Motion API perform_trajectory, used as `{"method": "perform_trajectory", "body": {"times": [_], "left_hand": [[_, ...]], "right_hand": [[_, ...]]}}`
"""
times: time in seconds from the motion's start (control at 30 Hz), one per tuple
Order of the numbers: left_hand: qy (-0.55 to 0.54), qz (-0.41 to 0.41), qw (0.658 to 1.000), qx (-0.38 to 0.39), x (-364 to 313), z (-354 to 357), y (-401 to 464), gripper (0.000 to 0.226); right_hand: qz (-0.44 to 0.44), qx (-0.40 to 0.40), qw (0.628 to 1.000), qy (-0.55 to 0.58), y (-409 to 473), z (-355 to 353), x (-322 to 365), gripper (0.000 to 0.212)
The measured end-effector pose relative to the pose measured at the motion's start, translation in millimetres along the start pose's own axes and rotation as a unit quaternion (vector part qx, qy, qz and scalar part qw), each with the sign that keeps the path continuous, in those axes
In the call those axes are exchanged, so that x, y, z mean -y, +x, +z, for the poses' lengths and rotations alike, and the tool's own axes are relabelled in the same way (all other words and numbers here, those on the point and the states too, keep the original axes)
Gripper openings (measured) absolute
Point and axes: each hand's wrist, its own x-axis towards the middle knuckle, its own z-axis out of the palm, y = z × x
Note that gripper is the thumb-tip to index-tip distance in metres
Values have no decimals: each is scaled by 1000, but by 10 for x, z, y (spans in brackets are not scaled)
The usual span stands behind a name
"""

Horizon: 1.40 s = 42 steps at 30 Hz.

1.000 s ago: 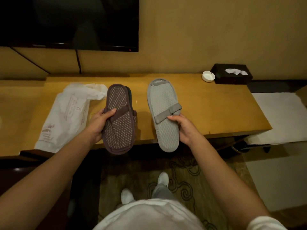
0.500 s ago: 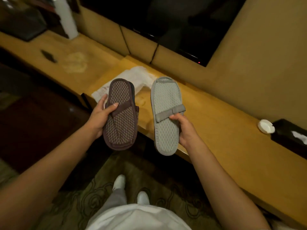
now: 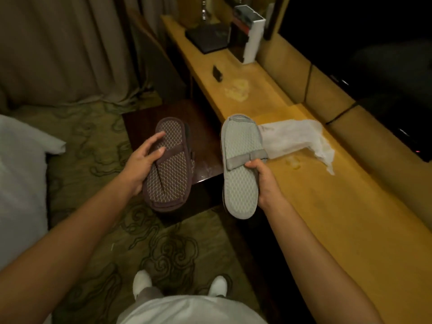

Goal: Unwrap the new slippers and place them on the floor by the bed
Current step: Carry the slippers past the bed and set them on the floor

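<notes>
White bedding [image 3: 21, 174] at far left; left hand [image 3: 142, 164] gripping brown slippers [image 3: 170, 167] above the carpet [image 3: 98, 146]; right hand [image 3: 264, 181] gripping grey slippers [image 3: 242, 146] at the desk [image 3: 339, 218] edge; empty wrapper [image 3: 297, 141] on the desk.

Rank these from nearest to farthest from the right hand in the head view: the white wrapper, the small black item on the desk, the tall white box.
1. White wrapper: on the desk just beyond the right hand, next to the grey slipper it holds.
2. Small black item: farther along the desk.
3. Tall white box: near the desk's far end.
</notes>
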Motion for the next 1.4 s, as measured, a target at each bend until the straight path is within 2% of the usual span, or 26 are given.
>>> {"method": "perform_trajectory", "body": {"times": [0.1, 0.37, 0.57, 0.7, 1.1, 1.2, 1.3, 1.4], "left_hand": [[6, -7, 999, -35, -104, -614, -135, 28], [20, 11, 994, -103, -573, -2483, -268, 27], [-12, 26, 986, -166, -838, -3628, -241, 25], [-16, 44, 976, -213, -900, -4216, -53, 24], [20, 68, 954, -291, -1703, -5822, 1399, 23], [19, 71, 947, -313, -1994, -6212, 1826, 20], [11, 66, 947, -315, -2259, -6557, 2232, 22], [12, 70, 949, -307, -2440, -6915, 2657, 22]], "right_hand": [[15, 14, 1000, -13, 125, 601, -219, 49], [55, 41, 996, -62, 323, 2352, -1065, 55], [85, 76, 988, -102, 516, 3456, -1456, 66], [69, 111, 983, -126, 809, 4151, -1608, 60], [74, 175, 968, -165, 2626, 6193, -1701, 52], [53, 189, 962, -191, 3071, 6827, -1617, 68], [3, 241, 953, -184, 3483, 7363, -1545, 89], [-36, 280, 933, -224, 3887, 7823, -1501, 78]]}}
